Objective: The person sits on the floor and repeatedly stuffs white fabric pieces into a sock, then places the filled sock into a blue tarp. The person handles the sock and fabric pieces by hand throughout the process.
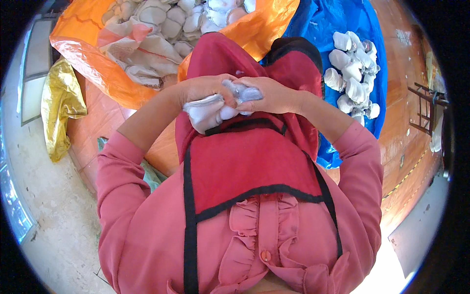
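Observation:
My left hand (203, 90) and my right hand (269, 94) meet over my lap, both closed on one pale grey-white cloth piece (209, 111). The cloth bunches between my fingers and hangs down a little onto my red apron (249, 166). My thumbs press into its folds. Part of the cloth is hidden inside my fists.
An orange sack (83, 46) at upper left holds several pale cloth pieces (171, 19). A blue sheet (318, 24) at upper right carries a pile of folded white pieces (352, 73). A yellow bag (58, 105) lies left on the floor. A dark wooden stand (428, 105) is at far right.

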Demonstrator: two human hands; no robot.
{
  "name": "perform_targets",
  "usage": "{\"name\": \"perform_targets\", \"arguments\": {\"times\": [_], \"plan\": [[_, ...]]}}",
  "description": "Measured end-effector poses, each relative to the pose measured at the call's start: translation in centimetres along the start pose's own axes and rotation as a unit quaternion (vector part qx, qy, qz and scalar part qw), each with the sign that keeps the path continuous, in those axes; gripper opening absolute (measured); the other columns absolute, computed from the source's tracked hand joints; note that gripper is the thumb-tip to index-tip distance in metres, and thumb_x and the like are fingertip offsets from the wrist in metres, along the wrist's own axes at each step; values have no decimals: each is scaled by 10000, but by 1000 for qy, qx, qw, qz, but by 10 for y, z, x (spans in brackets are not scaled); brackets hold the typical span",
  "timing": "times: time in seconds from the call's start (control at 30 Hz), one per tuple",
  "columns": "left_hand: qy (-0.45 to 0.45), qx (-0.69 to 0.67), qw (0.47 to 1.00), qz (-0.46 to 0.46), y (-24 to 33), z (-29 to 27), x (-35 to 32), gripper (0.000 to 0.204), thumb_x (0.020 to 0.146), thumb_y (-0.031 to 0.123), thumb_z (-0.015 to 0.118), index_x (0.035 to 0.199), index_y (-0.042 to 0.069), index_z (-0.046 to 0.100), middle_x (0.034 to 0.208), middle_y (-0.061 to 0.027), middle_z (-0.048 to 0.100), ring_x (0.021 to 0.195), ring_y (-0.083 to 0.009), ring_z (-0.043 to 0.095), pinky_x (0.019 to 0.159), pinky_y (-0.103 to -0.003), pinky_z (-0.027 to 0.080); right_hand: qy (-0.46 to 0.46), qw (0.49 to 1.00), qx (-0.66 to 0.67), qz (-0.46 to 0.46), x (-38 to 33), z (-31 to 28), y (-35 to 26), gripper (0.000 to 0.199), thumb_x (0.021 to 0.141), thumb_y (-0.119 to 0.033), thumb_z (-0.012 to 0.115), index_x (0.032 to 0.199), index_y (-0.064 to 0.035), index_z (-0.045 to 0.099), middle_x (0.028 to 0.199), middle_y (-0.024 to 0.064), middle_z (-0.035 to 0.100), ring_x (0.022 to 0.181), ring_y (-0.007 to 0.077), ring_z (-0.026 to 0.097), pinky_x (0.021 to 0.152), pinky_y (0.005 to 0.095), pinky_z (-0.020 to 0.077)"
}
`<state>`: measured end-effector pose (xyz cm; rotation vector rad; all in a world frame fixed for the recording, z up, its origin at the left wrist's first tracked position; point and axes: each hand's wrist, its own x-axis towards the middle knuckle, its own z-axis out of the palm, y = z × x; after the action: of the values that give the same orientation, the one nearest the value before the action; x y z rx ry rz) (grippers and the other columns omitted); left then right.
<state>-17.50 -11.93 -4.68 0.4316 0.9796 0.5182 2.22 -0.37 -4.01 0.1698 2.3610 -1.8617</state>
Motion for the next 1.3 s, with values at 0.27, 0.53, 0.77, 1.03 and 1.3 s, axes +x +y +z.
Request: {"name": "perform_targets", "arguments": {"times": [0.27,0.53,0.77,1.03,1.3], "plan": [[109,61,992,17,0,14,-2,566,804,219,700,1274,32,448,1118,-110,559,998,-181,576,864,-305,483,65,994,74,40,-9,15,20,540,788,-337,745,1197,-40,554,1016,118,650,953,229,631,832,341,486],[157,46,982,92,-9,10,-6,553,829,261,686,1271,35,442,1148,-90,528,1036,-169,546,890,-294,462,102,989,73,78,-9,23,15,494,792,-240,768,1207,-57,570,1054,52,640,976,153,597,871,307,470],[206,133,952,182,-22,26,-39,537,816,265,722,1233,52,461,1145,-68,523,1054,-159,538,895,-297,455,236,952,134,138,-14,40,31,450,766,-271,787,1114,-45,613,954,95,679,868,176,646,773,319,513],[402,300,830,243,-40,45,-20,326,761,143,721,1039,57,574,942,-145,634,923,-298,647,801,-382,504,283,939,135,138,2,53,41,351,804,-257,755,1046,-38,625,921,98,676,837,173,641,765,332,512],[369,479,728,323,-37,88,7,223,753,107,611,956,45,541,884,-179,580,794,-405,596,668,-494,484,384,920,61,47,8,65,61,259,842,-239,659,1013,-67,569,934,115,645,879,251,630,787,374,502]]}}
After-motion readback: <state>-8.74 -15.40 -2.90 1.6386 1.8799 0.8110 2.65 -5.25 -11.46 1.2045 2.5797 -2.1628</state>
